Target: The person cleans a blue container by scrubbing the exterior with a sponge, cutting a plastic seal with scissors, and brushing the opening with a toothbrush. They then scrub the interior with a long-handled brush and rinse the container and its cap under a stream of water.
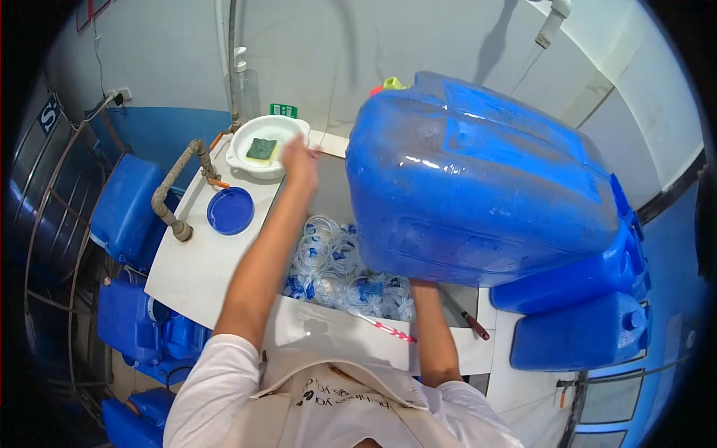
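Observation:
A large wet blue jerrycan (478, 179) lies tilted over the right part of the sink, with brownish grime on its upper side. My right forearm runs beneath it, so my right hand is hidden behind the jerrycan and its grip does not show. At the right rim of a white basin (237, 153) is my left hand (299, 166), its fingers smeared by motion. A green and yellow scouring sponge (261, 148) lies in the basin, just left of that hand. Below the jerrycan, many clear plastic pieces with blue printed film (328, 261) fill the sink.
A blue round lid (231, 210) lies on the white counter beside a crusted pipe (166, 194). A pink-and-white brush handle (392, 331) and a dark-handled tool (475, 325) rest at the front edge. More blue jerrycans (575, 332) stand right and left.

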`<state>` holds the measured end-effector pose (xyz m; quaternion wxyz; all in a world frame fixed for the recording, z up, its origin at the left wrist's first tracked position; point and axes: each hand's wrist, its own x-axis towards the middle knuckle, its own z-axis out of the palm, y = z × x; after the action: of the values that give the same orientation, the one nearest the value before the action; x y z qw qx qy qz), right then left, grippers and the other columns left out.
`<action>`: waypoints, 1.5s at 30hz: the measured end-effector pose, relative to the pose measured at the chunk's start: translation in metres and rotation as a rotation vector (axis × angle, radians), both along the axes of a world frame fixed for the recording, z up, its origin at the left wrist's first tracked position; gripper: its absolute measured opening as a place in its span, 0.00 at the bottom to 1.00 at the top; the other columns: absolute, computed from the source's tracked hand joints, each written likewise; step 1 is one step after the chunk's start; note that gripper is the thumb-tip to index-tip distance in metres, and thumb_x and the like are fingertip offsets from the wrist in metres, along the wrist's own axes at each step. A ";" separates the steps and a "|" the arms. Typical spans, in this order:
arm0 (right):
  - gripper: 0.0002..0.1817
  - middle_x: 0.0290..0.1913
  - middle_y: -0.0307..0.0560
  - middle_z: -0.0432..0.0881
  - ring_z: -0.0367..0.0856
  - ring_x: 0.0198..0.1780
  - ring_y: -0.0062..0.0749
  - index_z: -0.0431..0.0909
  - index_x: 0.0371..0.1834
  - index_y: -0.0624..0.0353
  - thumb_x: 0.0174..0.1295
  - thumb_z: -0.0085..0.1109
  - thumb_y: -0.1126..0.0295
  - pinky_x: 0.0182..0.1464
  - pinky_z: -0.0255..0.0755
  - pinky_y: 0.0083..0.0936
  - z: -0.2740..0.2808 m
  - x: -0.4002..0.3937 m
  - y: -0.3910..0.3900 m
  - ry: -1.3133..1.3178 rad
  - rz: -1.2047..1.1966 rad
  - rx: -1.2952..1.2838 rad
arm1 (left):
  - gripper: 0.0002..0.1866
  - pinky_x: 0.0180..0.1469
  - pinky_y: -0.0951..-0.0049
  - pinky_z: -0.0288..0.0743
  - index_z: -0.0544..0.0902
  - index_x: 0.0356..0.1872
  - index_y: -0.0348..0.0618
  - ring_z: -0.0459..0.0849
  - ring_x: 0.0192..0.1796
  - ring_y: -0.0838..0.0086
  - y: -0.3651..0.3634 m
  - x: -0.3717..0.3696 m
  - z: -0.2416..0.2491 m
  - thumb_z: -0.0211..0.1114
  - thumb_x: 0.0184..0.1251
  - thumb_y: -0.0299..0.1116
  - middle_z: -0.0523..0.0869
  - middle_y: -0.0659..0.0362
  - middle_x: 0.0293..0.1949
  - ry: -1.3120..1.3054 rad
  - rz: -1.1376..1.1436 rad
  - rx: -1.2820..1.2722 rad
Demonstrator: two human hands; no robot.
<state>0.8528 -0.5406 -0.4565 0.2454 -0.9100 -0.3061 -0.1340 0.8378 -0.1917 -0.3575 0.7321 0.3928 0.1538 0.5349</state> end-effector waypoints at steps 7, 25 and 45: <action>0.24 0.55 0.49 0.72 0.69 0.55 0.39 0.67 0.58 0.58 0.68 0.37 0.54 0.59 0.64 0.34 -0.019 0.002 0.003 -0.014 -0.086 -0.266 | 0.12 0.41 0.68 0.79 0.66 0.44 0.43 0.71 0.30 0.76 -0.059 -0.014 0.051 0.57 0.66 0.34 0.72 0.60 0.28 0.231 0.017 -0.258; 0.26 0.67 0.57 0.60 0.59 0.66 0.52 0.67 0.63 0.54 0.62 0.51 0.58 0.67 0.54 0.41 0.121 -0.005 -0.084 -0.106 -0.236 0.953 | 0.13 0.29 0.78 0.76 0.71 0.43 0.39 0.81 0.31 0.73 -0.014 -0.172 0.094 0.54 0.69 0.40 0.78 0.54 0.36 0.256 -0.189 0.069; 0.22 0.69 0.40 0.60 0.48 0.72 0.43 0.74 0.56 0.46 0.55 0.56 0.71 0.68 0.32 0.54 0.099 -0.042 -0.004 -0.288 -0.467 0.026 | 0.26 0.22 0.62 0.74 0.72 0.26 0.35 0.82 0.22 0.54 -0.189 -0.122 0.047 0.52 0.65 0.53 0.80 0.48 0.15 1.301 -0.250 1.454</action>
<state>0.8107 -0.5448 -0.3571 0.1736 -0.9242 -0.1179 -0.3190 0.7156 -0.3802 -0.3107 0.1359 0.9789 0.1179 0.0972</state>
